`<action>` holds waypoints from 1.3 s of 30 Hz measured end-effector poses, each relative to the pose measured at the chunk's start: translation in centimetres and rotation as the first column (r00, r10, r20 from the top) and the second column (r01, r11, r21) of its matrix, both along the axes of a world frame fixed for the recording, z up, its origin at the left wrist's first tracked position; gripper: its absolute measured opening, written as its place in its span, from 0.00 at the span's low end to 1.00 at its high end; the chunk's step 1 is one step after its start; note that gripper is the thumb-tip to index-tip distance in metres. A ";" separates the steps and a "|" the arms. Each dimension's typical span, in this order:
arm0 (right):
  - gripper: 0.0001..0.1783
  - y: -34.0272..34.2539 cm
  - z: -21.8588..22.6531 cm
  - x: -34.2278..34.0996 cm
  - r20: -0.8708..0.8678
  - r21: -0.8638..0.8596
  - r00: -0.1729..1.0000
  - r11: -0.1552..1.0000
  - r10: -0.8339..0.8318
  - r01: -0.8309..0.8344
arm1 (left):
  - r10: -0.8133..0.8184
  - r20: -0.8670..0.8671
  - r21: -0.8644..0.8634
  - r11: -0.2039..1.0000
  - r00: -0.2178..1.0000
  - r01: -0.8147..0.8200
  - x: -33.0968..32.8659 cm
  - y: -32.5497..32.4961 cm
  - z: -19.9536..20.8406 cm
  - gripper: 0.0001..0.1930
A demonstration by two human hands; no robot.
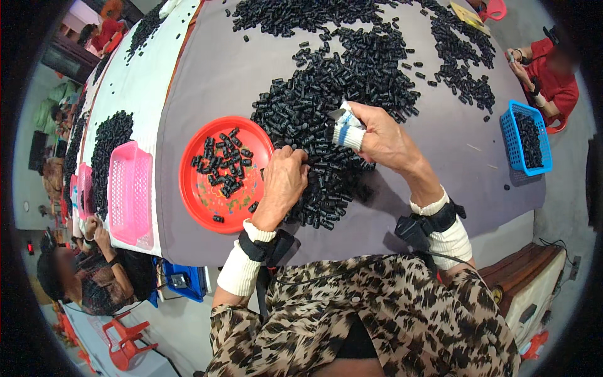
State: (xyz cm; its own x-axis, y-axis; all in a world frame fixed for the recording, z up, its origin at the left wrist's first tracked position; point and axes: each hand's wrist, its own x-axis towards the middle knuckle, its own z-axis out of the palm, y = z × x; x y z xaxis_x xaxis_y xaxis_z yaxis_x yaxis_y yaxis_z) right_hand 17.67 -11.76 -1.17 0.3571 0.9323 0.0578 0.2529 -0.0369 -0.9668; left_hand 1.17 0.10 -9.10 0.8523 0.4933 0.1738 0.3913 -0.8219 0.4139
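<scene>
A big heap of small black cylindrical pieces (pixel 333 81) lies on the grey tabletop in front of me. My left hand (pixel 284 179) rests at the heap's near left side, fingers curled together beside the rim of a round red tray (pixel 188 182); whatever it pinches is hidden among the black pieces. Several loose black pieces (pixel 223 160) lie inside that tray. Over the heap, my right hand (pixel 389 141) is closed on a small blade (pixel 337 115) whose grey tip sticks out leftward. White knit cloth with blue stripes (pixel 349 133) wraps its thumb or finger.
A pink basket (pixel 130 235) stands left on white cloth beside another black heap (pixel 113 138). At right is a blue basket (pixel 546 164) of black pieces. Co-workers sit left (pixel 94 283) and right (pixel 556 81). A yellow item (pixel 470 17) lies far right.
</scene>
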 end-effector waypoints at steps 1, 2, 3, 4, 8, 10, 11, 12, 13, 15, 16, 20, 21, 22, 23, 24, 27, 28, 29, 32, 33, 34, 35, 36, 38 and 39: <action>0.07 0.0 -0.3 0.2 0.019 -0.013 1.000 1.000 0.014 -0.014 | -0.012 -0.002 0.007 1.000 1.000 0.012 0.2 0.0 0.1 0.09; 0.07 0.0 -0.5 0.3 0.023 -0.012 1.000 1.000 0.012 -0.011 | -0.015 0.003 0.008 1.000 1.000 0.015 0.4 0.1 0.3 0.09; 0.05 0.0 -0.6 0.4 0.018 -0.003 1.000 1.000 0.013 -0.013 | 0.053 0.060 -0.229 0.973 0.997 -0.038 0.5 0.2 0.7 0.09; 0.04 0.0 -0.6 0.4 0.012 0.007 1.000 1.000 0.017 -0.017 | 0.134 0.097 -0.455 0.887 0.986 -0.075 0.5 0.3 1.4 0.09; 0.09 0.3 1.0 -0.3 -0.013 -0.051 1.000 0.999 0.009 -0.009 | 0.338 0.386 -0.877 0.425 0.858 0.227 0.1 0.8 5.2 0.09; 0.10 0.7 1.7 -1.0 -0.029 -0.037 0.999 0.999 -0.031 0.030 | 0.337 0.422 -0.859 0.446 0.842 0.252 -0.2 0.8 7.0 0.10; 0.11 0.8 2.2 -1.3 -0.031 -0.020 0.999 1.000 -0.023 0.022 | 0.350 0.476 -0.853 0.408 0.807 0.326 -0.4 0.9 7.6 0.10; 0.11 1.0 2.7 -1.4 -0.018 -0.012 1.000 1.000 -0.013 0.013 | 0.365 0.527 -0.838 0.371 0.768 0.400 -0.5 0.9 8.2 0.10; 0.11 1.2 3.2 -1.7 -0.022 0.020 1.000 1.000 0.010 -0.009 | 0.369 0.548 -0.827 0.373 0.751 0.420 -0.7 0.9 8.7 0.11; 0.11 1.4 4.5 -2.4 -0.017 0.064 0.999 0.997 0.040 -0.039 | 0.369 0.570 -0.813 0.382 0.734 0.440 -1.3 0.8 9.8 0.11; 0.11 1.4 5.0 -2.7 -0.005 0.067 0.999 0.997 0.046 -0.045 | 0.364 0.583 -0.805 0.379 0.726 0.456 -1.4 0.7 10.3 0.12; 0.11 1.7 6.0 -3.3 -0.014 0.083 0.996 0.993 0.089 -0.088 | 0.344 0.636 -0.768 0.371 0.691 0.523 -1.5 0.7 11.3 0.14; 0.11 1.8 6.0 -3.4 -0.016 0.082 0.996 0.993 0.085 -0.084 | 0.346 0.643 -0.762 0.374 0.683 0.528 -1.5 0.7 11.4 0.14; 0.11 2.0 6.0 -3.6 -0.020 0.082 0.996 0.993 0.087 -0.085 | 0.350 0.643 -0.763 0.375 0.681 0.527 -1.7 0.7 11.7 0.14; 0.12 2.1 5.9 -3.6 -0.015 0.087 0.996 0.992 0.093 -0.091 | 0.354 0.642 -0.764 0.376 0.680 0.525 -1.8 0.7 11.9 0.14; 0.12 2.3 6.0 -3.8 -0.008 0.087 0.995 0.991 0.101 -0.100 | 0.360 0.647 -0.760 0.381 0.672 0.527 -2.0 0.7 12.0 0.14; 0.12 2.4 5.4 -4.0 0.065 0.183 0.995 0.979 0.082 -0.093 | 0.357 0.657 -0.752 0.376 0.664 0.541 -2.1 0.6 12.4 0.13; 0.12 2.4 5.3 -4.1 0.065 0.181 0.994 0.979 0.086 -0.097 | 0.356 0.654 -0.755 0.370 0.668 0.542 -2.1 0.6 12.4 0.13; 0.12 2.4 5.3 -4.3 0.048 0.194 0.996 0.977 0.080 -0.088 | 0.355 0.650 -0.758 0.363 0.672 0.542 -2.1 0.5 12.4 0.13; 0.13 2.7 5.3 -4.6 0.037 0.213 0.997 0.974 0.073 -0.079 | 0.366 0.655 -0.754 0.369 0.661 0.543 -2.1 0.4 12.5 0.12; 0.13 2.7 5.2 -4.6 0.041 0.220 0.997 0.972 0.072 -0.079 | 0.367 0.655 -0.755 0.368 0.661 0.543 -2.2 0.4 12.4 0.12; 0.13 2.8 5.2 -4.6 0.042 0.219 0.997 0.973 0.071 -0.079 | 0.375 0.648 -0.761 0.359 0.663 0.540 -2.2 0.4 12.5 0.12; 0.13 2.8 5.1 -4.6 0.056 0.219 0.996 0.973 0.068 -0.079 | 0.384 0.640 -0.768 0.350 0.666 0.537 -2.2 0.3 12.5 0.11; 0.13 2.8 5.1 -4.6 0.070 0.219 0.995 0.973 0.065 -0.079 | 0.384 0.639 -0.768 0.349 0.666 0.536 -2.1 0.3 12.6 0.11; 0.13 2.8 5.0 -4.5 0.070 0.227 0.996 0.971 0.062 -0.076 | 0.394 0.640 -0.768 0.347 0.660 0.538 -1.8 0.3 12.6 0.11; 0.13 2.7 5.0 -4.5 0.071 0.236 0.996 0.969 0.059 -0.075 | 0.393 0.639 -0.769 0.344 0.662 0.538 -1.8 0.4 12.5 0.11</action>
